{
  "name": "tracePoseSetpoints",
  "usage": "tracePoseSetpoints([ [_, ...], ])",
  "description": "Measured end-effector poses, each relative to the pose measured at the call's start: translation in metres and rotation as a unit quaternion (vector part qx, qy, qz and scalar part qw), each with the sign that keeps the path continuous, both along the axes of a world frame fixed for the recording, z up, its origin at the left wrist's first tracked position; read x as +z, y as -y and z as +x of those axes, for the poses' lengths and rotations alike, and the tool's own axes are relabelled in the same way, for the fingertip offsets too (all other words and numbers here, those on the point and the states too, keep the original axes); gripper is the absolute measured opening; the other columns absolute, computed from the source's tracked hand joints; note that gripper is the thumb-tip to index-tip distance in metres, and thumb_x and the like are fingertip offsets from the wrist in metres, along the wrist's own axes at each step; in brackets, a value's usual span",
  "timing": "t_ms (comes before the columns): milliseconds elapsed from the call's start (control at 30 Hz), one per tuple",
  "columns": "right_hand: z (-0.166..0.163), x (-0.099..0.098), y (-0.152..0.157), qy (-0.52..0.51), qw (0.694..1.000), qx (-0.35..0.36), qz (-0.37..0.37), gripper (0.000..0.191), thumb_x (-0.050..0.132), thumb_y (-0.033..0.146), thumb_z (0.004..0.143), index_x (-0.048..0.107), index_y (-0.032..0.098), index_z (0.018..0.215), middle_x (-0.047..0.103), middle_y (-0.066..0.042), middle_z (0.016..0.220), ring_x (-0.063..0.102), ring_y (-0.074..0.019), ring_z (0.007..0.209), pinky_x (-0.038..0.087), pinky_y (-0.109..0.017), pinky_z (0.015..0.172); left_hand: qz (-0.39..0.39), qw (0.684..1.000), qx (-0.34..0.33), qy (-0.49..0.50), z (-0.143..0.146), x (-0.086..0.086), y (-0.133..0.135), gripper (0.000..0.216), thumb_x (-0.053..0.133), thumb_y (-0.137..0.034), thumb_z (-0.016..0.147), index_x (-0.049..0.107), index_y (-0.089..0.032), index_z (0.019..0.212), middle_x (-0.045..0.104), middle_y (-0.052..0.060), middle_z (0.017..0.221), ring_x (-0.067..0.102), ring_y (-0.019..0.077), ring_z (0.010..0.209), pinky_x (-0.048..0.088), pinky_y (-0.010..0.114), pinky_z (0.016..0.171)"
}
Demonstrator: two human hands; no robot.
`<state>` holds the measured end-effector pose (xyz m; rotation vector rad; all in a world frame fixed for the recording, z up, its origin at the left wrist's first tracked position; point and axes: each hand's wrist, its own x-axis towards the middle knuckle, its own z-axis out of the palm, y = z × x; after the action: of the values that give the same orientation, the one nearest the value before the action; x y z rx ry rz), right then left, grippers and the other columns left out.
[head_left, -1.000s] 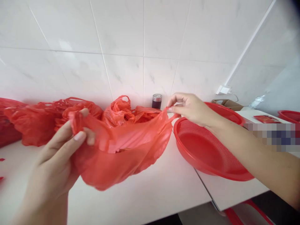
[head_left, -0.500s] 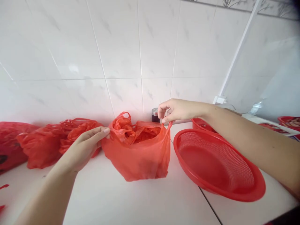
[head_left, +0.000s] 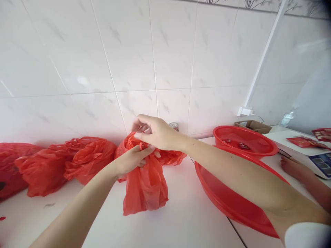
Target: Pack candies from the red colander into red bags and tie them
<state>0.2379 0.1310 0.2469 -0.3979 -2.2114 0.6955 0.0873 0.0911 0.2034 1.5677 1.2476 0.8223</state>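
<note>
A red plastic bag [head_left: 145, 186] hangs gathered at its top over the white counter [head_left: 181, 220]. My left hand [head_left: 133, 159] is closed around the bag's bunched neck. My right hand [head_left: 155, 132] sits just above it, fingers pinched on the bag's handles. Right behind them lies another crumpled red bag [head_left: 168, 156], against the tiled wall.
More red bags [head_left: 77, 160] are heaped along the wall at left. A large red mesh basket [head_left: 232, 203] lies at right, a smaller red basket [head_left: 244, 141] behind it. A dark jar [head_left: 174, 126], a cardboard box [head_left: 252, 125], a scale [head_left: 319, 160] and another person's hand [head_left: 293, 168] are at right.
Both hands came together: the wide-open bag was gathered at its top, and my right hand moved left from the handle to above my left hand.
</note>
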Motion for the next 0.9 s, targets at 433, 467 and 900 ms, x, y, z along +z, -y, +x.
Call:
tracePoseSetpoints([
  [433, 0.036, -0.052, 0.032, 0.025, 0.993, 0.006, -0.118, 0.008, 0.058, 0.019, 0.083, 0.055, 0.022, 0.089, 0.065, 0.002, 0.088, 0.061, -0.0121, 0.083, 0.049, -0.026, 0.073, 0.003, 0.996, -0.081, 0.048, -0.019, -0.009, -0.003, 0.036, 0.046, -0.049, 0.091, 0.060, -0.018, 0.076, 0.060, 0.002, 0.073, 0.055, 0.0142, 0.070, 0.044, 0.027, 0.068],
  [467, 0.037, -0.052, 0.035, 0.021, 0.995, -0.014, -0.099, 0.006, 0.058, 0.021, 0.084, 0.056, 0.023, 0.090, 0.065, 0.001, 0.091, 0.060, -0.0126, 0.085, 0.049, -0.026, 0.075, 0.022, 0.996, -0.085, 0.010, -0.019, -0.007, -0.001, 0.032, 0.049, -0.046, 0.089, 0.061, -0.019, 0.077, 0.060, 0.002, 0.075, 0.054, 0.0140, 0.071, 0.044, 0.026, 0.067],
  [900, 0.020, -0.097, -0.012, 0.027, 0.961, 0.045, -0.272, 0.021, 0.048, 0.029, 0.093, 0.063, 0.022, 0.106, 0.064, -0.002, 0.106, 0.058, -0.0171, 0.106, 0.045, -0.033, 0.092, 0.371, 0.899, 0.083, -0.215, -0.007, -0.042, -0.002, 0.019, 0.044, -0.023, 0.087, 0.058, -0.023, 0.099, 0.063, 0.006, 0.111, 0.057, 0.0201, 0.099, 0.044, 0.032, 0.085],
])
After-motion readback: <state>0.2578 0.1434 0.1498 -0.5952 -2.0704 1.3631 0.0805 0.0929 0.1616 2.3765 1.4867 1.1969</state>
